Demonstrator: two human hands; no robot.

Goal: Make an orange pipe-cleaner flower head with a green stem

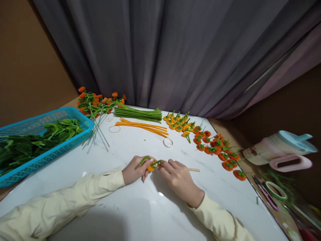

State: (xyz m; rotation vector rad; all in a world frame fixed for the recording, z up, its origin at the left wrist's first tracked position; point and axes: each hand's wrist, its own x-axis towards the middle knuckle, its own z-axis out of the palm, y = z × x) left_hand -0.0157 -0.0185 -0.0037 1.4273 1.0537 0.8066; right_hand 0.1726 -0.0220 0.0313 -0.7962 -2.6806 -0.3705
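Left hand (134,169) holds yellow flower (150,166) in its fingertips, grip narrow, green strip (144,160) curving up beside the fingers. Right hand (177,175), fingers curled, pinches the other green end at the flower's right. Wooden stick (194,169) pokes out past right hand; can't tell how firmly gripped. Flower is between the 2 hands, above white table (140,209).

Just beyond: 1 white ring (168,142), touching or nearly touching orange stems (141,125); green stems (137,114) behind those. Yellow flower heads (178,122) back right, then orange flower heads (216,144) along right edge. Left: blue basket (50,156) with green leaves (27,147); stemmed orange flowers (94,104) by its far end. Far right, off the white top: cup (278,147), scissors (267,195), green tape roll (276,190).
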